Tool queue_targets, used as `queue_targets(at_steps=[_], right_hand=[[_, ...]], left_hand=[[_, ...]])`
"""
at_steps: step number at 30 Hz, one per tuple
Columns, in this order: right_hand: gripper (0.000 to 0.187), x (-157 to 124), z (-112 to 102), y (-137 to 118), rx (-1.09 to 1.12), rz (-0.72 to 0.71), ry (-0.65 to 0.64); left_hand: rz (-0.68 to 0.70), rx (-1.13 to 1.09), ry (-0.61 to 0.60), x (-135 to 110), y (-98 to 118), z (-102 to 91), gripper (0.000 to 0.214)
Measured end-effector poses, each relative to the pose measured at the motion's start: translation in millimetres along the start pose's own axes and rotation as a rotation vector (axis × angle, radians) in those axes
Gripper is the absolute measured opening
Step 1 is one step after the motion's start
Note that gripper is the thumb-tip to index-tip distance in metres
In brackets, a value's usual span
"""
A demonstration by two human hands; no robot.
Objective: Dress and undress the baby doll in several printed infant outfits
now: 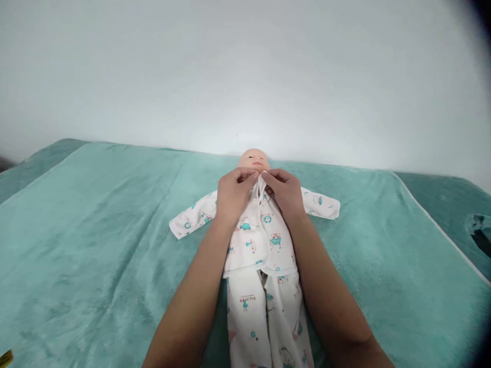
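Jacket (249,250) on the doll (253,157), mid-frame, overlapped low down; left hand (232,195) and right hand (287,195) pinch the collar (263,184), not yet closed.

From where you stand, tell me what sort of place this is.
An indoor room, possibly a bedroom: a green blanket spread before a pale wall, with a dressed doll lying on it.

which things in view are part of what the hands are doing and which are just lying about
In use:
- left hand and right hand, pinching at the neckline
- white printed top
- doll wearing it
- matching trousers, untouched

Lying about:
- green blanket, spread underneath
- yellow-and-black item, cut off, unclear
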State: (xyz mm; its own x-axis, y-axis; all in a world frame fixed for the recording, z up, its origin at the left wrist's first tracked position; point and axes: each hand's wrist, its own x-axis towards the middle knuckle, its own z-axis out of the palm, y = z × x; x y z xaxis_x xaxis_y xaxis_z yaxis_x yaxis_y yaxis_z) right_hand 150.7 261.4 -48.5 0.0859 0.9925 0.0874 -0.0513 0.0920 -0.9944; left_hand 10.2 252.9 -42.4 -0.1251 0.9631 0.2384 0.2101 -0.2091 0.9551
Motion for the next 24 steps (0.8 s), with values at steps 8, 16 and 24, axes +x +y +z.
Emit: queue_targets(at_steps=[8, 16, 24], right_hand=[[0.023, 3, -4, 14, 0.102, 0.004, -0.035], [0.022, 1, -3, 12, 0.107, -0.033, -0.062], [0.022, 0, -3, 11, 0.007, -0.037, -0.059]], left_hand=[[-0.021, -0.173, -0.101, 1, -5, 4.1, 0.022], [-0.028, -0.110, -0.033, 1, -2, 7.1, 0.016], [-0.148, -0.326, -0.019, 3, -8, 6.6, 0.013]])
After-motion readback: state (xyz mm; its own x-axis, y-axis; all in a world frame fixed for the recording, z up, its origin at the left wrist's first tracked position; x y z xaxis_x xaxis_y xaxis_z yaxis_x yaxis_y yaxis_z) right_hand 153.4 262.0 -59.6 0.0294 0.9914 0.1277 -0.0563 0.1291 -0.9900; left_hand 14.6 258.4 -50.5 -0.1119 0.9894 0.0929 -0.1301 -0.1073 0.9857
